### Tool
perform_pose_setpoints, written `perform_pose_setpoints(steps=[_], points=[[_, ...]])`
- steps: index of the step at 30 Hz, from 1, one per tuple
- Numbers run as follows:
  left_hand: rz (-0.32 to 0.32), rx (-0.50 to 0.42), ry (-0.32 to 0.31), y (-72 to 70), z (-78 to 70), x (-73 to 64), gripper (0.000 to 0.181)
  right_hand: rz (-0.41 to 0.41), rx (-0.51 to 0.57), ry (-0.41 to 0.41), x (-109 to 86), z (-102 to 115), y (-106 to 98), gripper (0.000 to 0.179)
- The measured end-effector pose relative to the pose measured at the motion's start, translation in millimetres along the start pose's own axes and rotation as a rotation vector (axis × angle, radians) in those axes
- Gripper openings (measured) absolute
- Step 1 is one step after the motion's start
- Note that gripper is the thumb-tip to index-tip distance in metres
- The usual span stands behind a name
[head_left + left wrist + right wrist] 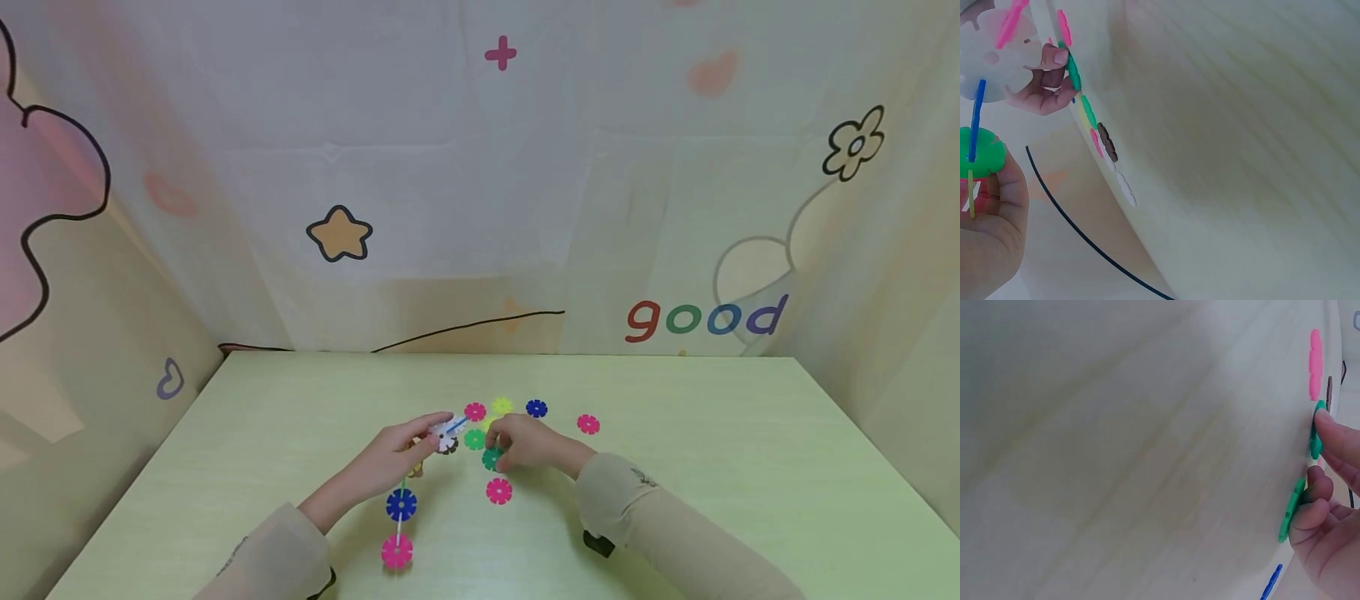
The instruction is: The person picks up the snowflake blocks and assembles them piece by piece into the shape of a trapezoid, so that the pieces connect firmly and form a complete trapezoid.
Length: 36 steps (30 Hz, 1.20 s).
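Note:
My left hand (393, 458) grips a linked chain of notched plastic snowflake discs. A translucent white disc (1010, 72) and a blue disc (977, 119) seen edge-on rise above a green disc (982, 150) at its fingers. Lower in the head view, a blue disc (401, 505) and a pink disc (397, 552) hang from the chain. Bent toward the table, my right hand (528, 442) pinches a loose dark green disc (492, 459) between thumb and finger. Another green disc (1291, 512) lies by its curled fingers in the right wrist view.
On the pale green table (675, 467) lie loose discs: pink (498, 491), lighter green (475, 439), pink (475, 412), yellow (502, 406), blue (536, 408) and pink (588, 424). A brown disc (1107, 142) sits near white ones. Behind the table hangs a printed curtain (450, 208).

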<state>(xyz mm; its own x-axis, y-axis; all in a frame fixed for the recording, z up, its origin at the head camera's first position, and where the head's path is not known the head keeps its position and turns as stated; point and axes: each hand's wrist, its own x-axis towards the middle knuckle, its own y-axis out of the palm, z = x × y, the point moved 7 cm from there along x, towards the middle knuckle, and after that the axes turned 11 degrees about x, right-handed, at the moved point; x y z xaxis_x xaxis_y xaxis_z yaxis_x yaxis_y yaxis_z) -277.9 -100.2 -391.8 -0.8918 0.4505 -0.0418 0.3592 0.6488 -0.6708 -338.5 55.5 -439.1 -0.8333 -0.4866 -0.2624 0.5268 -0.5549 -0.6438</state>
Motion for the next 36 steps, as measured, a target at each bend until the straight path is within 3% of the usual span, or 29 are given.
perform_pose_setpoints(steps=[10, 24, 30, 36], points=[[0.004, -0.008, -0.007, 3.5, 0.2, 0.4, 0.042, -0.014, 0.120, -0.094, -8.2, -3, -11, 0.017], [0.012, 0.025, 0.011, 10.8, -2.6, 1.7, 0.045, -0.054, 0.450, -0.200, -35.8, 11, -47, 0.012], [0.011, 0.063, 0.044, 13.0, -11.9, 0.1, 0.043, -0.040, 0.527, -0.232, -48.9, 23, -50, 0.016], [-0.039, 0.145, 0.114, 12.5, -27.1, -3.3, 0.039, -0.012, 0.540, -0.267, -62.6, 34, -49, 0.017]])
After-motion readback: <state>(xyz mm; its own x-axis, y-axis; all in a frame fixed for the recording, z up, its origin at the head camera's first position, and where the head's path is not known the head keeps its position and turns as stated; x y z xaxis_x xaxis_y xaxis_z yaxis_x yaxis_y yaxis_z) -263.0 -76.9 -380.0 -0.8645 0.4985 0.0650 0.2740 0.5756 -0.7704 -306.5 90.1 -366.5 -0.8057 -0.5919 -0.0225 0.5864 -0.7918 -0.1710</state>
